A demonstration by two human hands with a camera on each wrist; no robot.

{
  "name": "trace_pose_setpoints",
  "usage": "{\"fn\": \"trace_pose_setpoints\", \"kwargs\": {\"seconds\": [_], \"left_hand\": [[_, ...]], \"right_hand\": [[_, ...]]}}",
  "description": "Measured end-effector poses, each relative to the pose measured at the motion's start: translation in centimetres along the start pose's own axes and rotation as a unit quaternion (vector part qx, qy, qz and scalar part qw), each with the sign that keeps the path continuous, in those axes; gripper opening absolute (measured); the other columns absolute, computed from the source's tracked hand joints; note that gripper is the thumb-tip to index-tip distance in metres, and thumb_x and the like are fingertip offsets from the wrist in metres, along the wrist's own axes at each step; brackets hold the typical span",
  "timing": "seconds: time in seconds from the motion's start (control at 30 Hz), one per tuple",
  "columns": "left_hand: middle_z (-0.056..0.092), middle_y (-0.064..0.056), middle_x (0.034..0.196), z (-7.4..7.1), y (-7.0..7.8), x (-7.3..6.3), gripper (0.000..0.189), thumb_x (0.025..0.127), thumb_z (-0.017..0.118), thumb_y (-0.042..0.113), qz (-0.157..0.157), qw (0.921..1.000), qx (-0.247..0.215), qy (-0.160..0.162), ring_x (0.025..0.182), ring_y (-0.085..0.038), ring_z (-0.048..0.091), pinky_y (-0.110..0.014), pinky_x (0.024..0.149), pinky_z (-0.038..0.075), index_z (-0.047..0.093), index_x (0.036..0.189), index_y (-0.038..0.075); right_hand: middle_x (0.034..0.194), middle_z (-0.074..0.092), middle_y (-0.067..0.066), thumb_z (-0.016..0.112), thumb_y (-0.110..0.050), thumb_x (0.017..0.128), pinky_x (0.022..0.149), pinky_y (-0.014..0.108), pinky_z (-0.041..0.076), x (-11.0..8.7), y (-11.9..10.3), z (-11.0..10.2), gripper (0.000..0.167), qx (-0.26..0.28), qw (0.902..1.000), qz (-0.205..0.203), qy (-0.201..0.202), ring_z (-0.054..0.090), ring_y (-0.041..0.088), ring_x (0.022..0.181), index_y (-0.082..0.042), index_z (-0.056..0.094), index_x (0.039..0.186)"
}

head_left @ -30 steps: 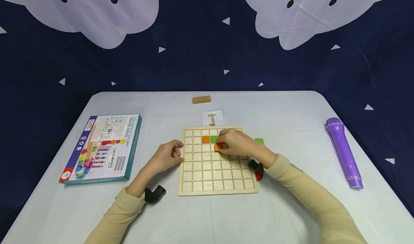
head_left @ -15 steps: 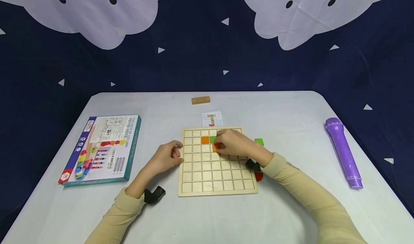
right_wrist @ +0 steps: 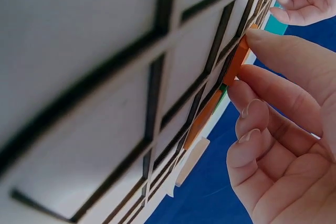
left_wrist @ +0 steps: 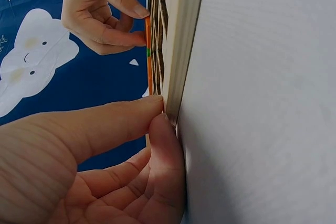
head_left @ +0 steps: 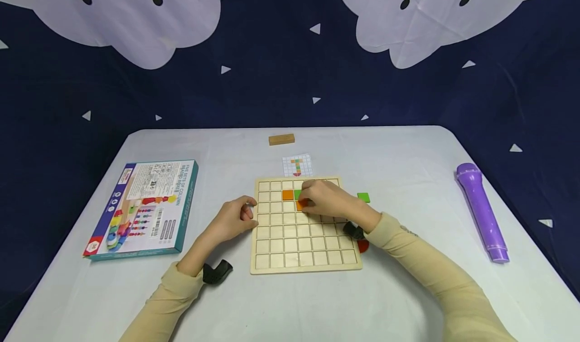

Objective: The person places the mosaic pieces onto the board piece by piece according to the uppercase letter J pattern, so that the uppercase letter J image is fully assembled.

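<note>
A wooden grid board [head_left: 299, 261] lies flat, bearing an orange tile [head_left: 288, 195] with a green tile [head_left: 297, 194] to its right. In the right wrist view a further orange tile [right_wrist: 202, 119] lies on the green tile's other side, hidden by the hand in the head view. My right hand [head_left: 327, 199] pinches an orange square tile [right_wrist: 238, 61] between thumb and index finger, at the cell just below the green one. At the board's left edge my left hand [head_left: 232, 221] grips the rim with thumb and index finger, the other fingers curled.
Right of the board lie a loose green tile [head_left: 364, 197] and a red piece [head_left: 363, 246], partly covered by the wrist. Behind it are a pattern card [head_left: 297, 165] and a wooden block [head_left: 281, 139]. A boxed toy set [head_left: 145, 206] lies left, a purple tube [head_left: 482, 213] right.
My right hand has shifted slightly left with the orange tile, which now sits closer under the green tile. The left hand stays at the board's edge.
</note>
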State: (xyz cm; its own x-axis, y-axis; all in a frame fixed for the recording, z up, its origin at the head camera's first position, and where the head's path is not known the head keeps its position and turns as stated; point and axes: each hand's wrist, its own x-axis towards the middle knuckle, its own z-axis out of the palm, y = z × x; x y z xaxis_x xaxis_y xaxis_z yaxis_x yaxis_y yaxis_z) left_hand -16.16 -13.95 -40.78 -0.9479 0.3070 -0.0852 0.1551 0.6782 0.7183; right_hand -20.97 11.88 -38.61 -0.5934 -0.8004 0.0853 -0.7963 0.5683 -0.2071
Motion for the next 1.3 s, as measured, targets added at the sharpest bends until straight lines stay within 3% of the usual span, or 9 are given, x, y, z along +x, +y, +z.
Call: {"fn": "trace_pose_setpoints", "kwargs": {"seconds": [0.77,1.0,1.3], "left_hand": [[0.058,-0.008,0.079,-0.1,-0.1,0.0,0.042,0.075,0.070,0.000,0.000,0.9999,-0.010,-0.005,0.066,-0.011,0.050,-0.021,0.060,0.041,0.055,0.114,-0.005],[0.058,-0.008,0.079,-0.1,-0.1,0.0,0.042,0.075,0.070,0.001,0.004,0.9999,-0.010,-0.006,0.066,-0.011,0.050,-0.021,0.060,0.041,0.055,0.114,-0.005],[0.058,-0.008,0.079,-0.1,-0.1,0.0,0.043,0.075,0.070,0.001,-0.005,0.9999,-0.011,-0.007,0.066,-0.012,0.050,-0.021,0.060,0.041,0.055,0.115,-0.005]], "right_hand": [[0.082,0.066,0.001,0.072,-0.019,0.081,0.066,0.019,0.047,0.4,-0.1,0.2,0.011,0.008,0.9995,0.024,-0.019,0.056,0.007,0.072,-0.010,0.074,0.087],[0.085,0.068,0.002,0.071,-0.017,0.082,0.070,0.022,0.050,-0.6,-0.2,-0.5,0.013,0.025,0.9991,0.031,0.014,0.060,0.009,0.075,-0.008,0.074,0.090],[0.083,0.068,0.004,0.071,-0.012,0.081,0.064,0.020,0.050,-2.8,0.6,-1.3,0.010,0.044,0.9964,0.038,0.062,0.059,0.010,0.071,-0.006,0.074,0.088]]}}
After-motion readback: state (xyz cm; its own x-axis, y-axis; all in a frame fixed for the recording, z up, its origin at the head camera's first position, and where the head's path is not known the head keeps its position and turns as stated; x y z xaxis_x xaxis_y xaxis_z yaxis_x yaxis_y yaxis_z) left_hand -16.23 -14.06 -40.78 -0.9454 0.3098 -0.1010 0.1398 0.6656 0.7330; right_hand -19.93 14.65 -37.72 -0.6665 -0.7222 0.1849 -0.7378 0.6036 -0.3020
